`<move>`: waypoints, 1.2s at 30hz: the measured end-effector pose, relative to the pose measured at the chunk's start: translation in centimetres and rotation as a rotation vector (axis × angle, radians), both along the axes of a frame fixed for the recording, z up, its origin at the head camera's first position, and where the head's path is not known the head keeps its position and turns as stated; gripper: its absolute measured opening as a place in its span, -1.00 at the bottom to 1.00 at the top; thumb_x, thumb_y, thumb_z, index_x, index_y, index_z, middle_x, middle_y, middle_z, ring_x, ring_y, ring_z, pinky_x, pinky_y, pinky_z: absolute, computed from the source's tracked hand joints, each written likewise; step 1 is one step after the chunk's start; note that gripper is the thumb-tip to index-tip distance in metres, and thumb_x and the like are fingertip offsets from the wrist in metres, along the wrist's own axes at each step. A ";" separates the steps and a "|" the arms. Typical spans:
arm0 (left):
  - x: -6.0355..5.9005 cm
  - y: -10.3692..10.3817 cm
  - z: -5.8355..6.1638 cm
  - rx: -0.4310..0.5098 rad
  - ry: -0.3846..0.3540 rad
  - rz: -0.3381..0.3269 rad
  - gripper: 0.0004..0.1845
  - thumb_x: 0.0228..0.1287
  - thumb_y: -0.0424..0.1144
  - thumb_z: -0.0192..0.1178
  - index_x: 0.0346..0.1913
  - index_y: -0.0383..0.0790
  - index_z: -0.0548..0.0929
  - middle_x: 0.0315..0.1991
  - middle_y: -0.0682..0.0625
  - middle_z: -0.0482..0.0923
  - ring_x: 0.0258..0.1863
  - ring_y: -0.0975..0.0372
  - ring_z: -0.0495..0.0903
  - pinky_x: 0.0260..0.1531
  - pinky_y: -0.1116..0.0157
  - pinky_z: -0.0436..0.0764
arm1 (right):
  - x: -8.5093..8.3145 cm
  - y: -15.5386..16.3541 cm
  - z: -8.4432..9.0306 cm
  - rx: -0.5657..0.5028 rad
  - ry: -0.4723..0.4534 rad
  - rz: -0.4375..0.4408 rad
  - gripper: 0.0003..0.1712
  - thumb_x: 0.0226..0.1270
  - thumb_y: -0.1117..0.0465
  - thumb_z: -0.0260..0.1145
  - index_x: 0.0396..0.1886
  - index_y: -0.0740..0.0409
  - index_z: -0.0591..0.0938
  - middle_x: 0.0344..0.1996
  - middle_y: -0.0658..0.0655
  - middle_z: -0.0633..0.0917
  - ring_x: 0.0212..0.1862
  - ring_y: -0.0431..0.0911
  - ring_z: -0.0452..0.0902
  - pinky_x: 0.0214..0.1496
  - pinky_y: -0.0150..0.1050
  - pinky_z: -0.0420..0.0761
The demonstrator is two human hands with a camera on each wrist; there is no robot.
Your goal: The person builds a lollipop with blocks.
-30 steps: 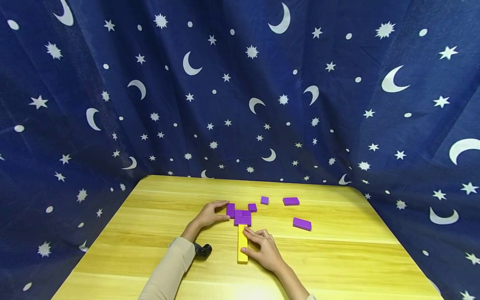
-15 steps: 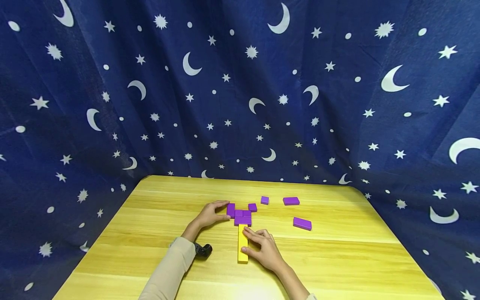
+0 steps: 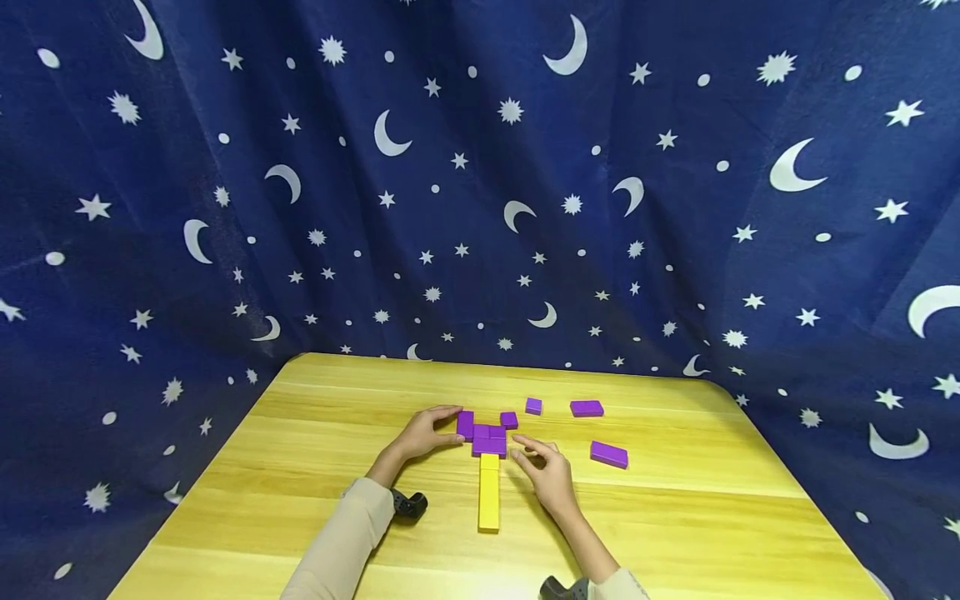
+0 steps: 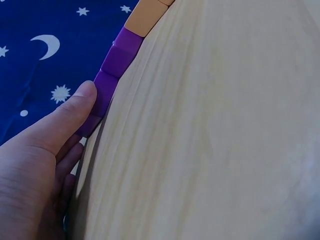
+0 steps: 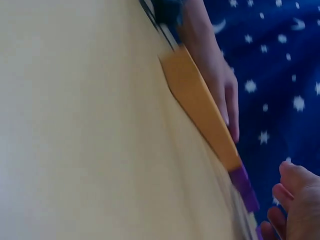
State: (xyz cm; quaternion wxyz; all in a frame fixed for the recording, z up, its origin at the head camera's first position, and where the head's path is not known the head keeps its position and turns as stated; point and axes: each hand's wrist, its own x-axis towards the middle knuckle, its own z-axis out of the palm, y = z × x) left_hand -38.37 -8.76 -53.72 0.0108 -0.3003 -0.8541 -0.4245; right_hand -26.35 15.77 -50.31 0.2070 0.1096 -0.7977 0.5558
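On the wooden desk (image 3: 315,467) a cluster of purple blocks (image 3: 486,435) lies near the middle; its exact piece count cannot be read, though at least four faces show, a taller one at the cluster's 9 o'clock edge, squares in the middle and one small square (image 3: 508,419) at its 2 o'clock corner; one long yellow bar (image 3: 488,492) runs from the cluster's 6 o'clock side straight toward the person, its far end touching the purple pieces.

The left hand (image 3: 424,433) rests at 9 o'clock of the cluster, fingers curved round the far side and thumb pressed against the tall purple block's side, as the left wrist view shows with the thumb (image 4: 75,112) flat on the purple edge; the right hand (image 3: 546,471) hovers at 4 o'clock of the cluster, just beside the yellow bar but apart from it, fingers loosely spread and lightly curled, holding nothing.

Three loose purple pieces lie well apart at 2 to 3 o'clock of the cluster: one small square block (image 3: 533,406), one flat block (image 3: 587,408) farther out, and one angled flat block (image 3: 608,454) nearer the right hand; a dark wrist device (image 3: 409,504) sits by the left sleeve; a navy curtain (image 3: 225,208) printed with moons and stars hangs behind.
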 end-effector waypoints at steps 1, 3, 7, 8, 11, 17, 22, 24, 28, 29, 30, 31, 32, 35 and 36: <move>0.0 0.1 0.1 0.001 -0.001 -0.004 -0.28 0.07 0.06 0.31 0.25 -0.25 0.42 0.22 -0.12 0.38 0.24 0.01 0.28 0.24 0.05 0.25 | -0.6 0.4 -0.1 -0.003 -0.019 -0.017 -0.71 0.13 0.32 0.35 -0.11 0.29 0.66 -0.28 0.23 0.65 -0.24 0.07 0.55 -0.19 -0.24 0.62; -0.1 0.1 0.2 0.004 0.001 -0.007 -0.28 0.06 0.05 0.31 0.24 -0.25 0.43 0.22 -0.13 0.38 0.25 0.01 0.28 0.25 0.05 0.24 | -2.0 1.2 -0.8 0.005 -0.052 -0.034 -0.70 0.16 0.25 0.35 -0.09 0.25 0.67 -0.33 0.17 0.64 -0.27 -0.01 0.58 -0.20 -0.30 0.61; -0.2 0.2 0.2 -0.007 0.014 -0.002 -0.29 0.06 0.05 0.32 0.24 -0.23 0.44 0.21 -0.11 0.39 0.25 0.03 0.29 0.26 0.09 0.23 | -5.0 2.6 -2.2 0.059 -0.079 -0.025 -0.64 0.18 0.17 0.34 -0.04 0.21 0.65 -0.33 0.11 0.68 -0.28 -0.10 0.60 -0.20 -0.32 0.61; -0.2 0.2 0.1 -0.011 0.021 -0.002 -0.29 0.06 0.06 0.32 0.24 -0.24 0.44 0.21 -0.11 0.39 0.24 0.03 0.29 0.25 0.09 0.24 | -5.7 2.7 -2.4 0.077 -0.082 -0.019 -0.62 0.18 0.15 0.34 -0.02 0.22 0.64 -0.33 0.11 0.69 -0.27 -0.10 0.59 -0.19 -0.32 0.61; -0.2 0.1 -0.1 -0.019 0.024 0.001 -0.28 0.07 0.08 0.30 0.24 -0.24 0.44 0.21 -0.10 0.39 0.24 0.03 0.30 0.25 0.08 0.25 | -7.1 3.0 -2.7 0.118 -0.084 0.008 -0.58 0.19 0.16 0.34 0.02 0.25 0.62 -0.30 0.12 0.69 -0.25 -0.09 0.57 -0.19 -0.31 0.61; 0.2 0.0 -0.3 -0.014 0.017 0.002 -0.29 0.07 0.10 0.29 0.24 -0.22 0.44 0.21 -0.11 0.40 0.23 0.00 0.30 0.23 0.05 0.26 | -8.4 3.0 -2.8 0.187 -0.085 0.054 -0.61 0.21 0.25 0.31 0.05 0.25 0.60 -0.30 0.10 0.68 -0.28 -0.12 0.54 -0.21 -0.31 0.58; 0.3 -0.1 -0.4 -0.005 0.028 0.002 -0.30 0.06 0.09 0.30 0.23 -0.20 0.45 0.20 -0.10 0.40 0.23 0.01 0.30 0.24 0.05 0.26 | -8.8 2.8 -2.8 0.282 -0.075 0.098 -0.62 0.22 0.32 0.28 0.06 0.23 0.59 -0.28 0.09 0.67 -0.29 -0.16 0.51 -0.24 -0.30 0.56; 0.2 -0.1 -0.4 -0.008 0.041 0.005 -0.31 0.06 0.08 0.31 0.23 -0.20 0.46 0.20 -0.10 0.41 0.23 0.02 0.31 0.23 0.06 0.26 | -8.8 2.7 -2.7 0.309 -0.062 0.104 -0.63 0.22 0.33 0.28 0.06 0.23 0.60 -0.30 0.09 0.67 -0.31 -0.16 0.50 -0.26 -0.29 0.56; 0.0 0.0 -0.5 -0.013 0.053 0.007 -0.31 0.05 0.07 0.31 0.23 -0.20 0.46 0.19 -0.09 0.42 0.23 0.03 0.32 0.24 0.09 0.26 | -9.0 2.7 -2.9 0.327 -0.036 0.086 -0.66 0.21 0.33 0.28 0.02 0.24 0.62 -0.37 0.04 0.65 -0.36 -0.19 0.49 -0.30 -0.30 0.55; 0.0 0.0 -0.5 -0.013 0.052 0.007 -0.30 0.05 0.07 0.31 0.23 -0.21 0.46 0.19 -0.10 0.42 0.23 0.03 0.32 0.24 0.09 0.26 | -9.0 2.7 -2.9 0.326 -0.031 0.082 -0.66 0.21 0.34 0.28 0.01 0.25 0.62 -0.39 0.03 0.64 -0.37 -0.19 0.49 -0.31 -0.30 0.55; 0.1 0.0 -0.4 -0.014 0.049 0.008 -0.30 0.05 0.07 0.31 0.23 -0.22 0.46 0.20 -0.09 0.42 0.23 0.04 0.31 0.24 0.10 0.26 | -8.9 2.7 -2.9 0.320 -0.031 0.077 -0.67 0.21 0.34 0.28 0.00 0.26 0.62 -0.40 0.03 0.64 -0.37 -0.19 0.49 -0.31 -0.30 0.55; 0.1 0.0 -0.4 -0.017 0.046 0.008 -0.30 0.05 0.07 0.31 0.23 -0.22 0.45 0.20 -0.09 0.41 0.23 0.04 0.31 0.25 0.11 0.25 | -8.9 2.7 -2.9 0.319 -0.030 0.075 -0.67 0.21 0.35 0.28 0.00 0.27 0.62 -0.41 0.03 0.64 -0.38 -0.18 0.49 -0.32 -0.30 0.55; 0.1 0.0 -0.3 -0.017 0.042 0.008 -0.29 0.05 0.08 0.31 0.23 -0.23 0.45 0.20 -0.09 0.41 0.23 0.04 0.31 0.25 0.11 0.25 | -8.9 2.7 -2.9 0.314 -0.031 0.073 -0.67 0.21 0.35 0.28 -0.01 0.27 0.62 -0.41 0.03 0.64 -0.37 -0.17 0.50 -0.31 -0.30 0.56; 0.1 0.1 -0.2 -0.008 0.037 0.003 -0.29 0.05 0.07 0.31 0.22 -0.25 0.45 0.20 -0.11 0.41 0.24 0.02 0.30 0.25 0.08 0.25 | -8.9 2.7 -2.7 0.286 -0.063 0.060 -0.67 0.20 0.34 0.29 -0.01 0.25 0.63 -0.38 0.06 0.66 -0.35 -0.14 0.52 -0.29 -0.30 0.56; 0.1 0.1 -0.2 -0.007 0.036 0.003 -0.29 0.05 0.07 0.31 0.22 -0.24 0.46 0.20 -0.11 0.41 0.23 0.02 0.30 0.25 0.08 0.25 | -8.9 2.6 -2.7 0.281 -0.068 0.055 -0.67 0.20 0.34 0.29 -0.01 0.24 0.63 -0.36 0.07 0.67 -0.33 -0.14 0.52 -0.28 -0.30 0.57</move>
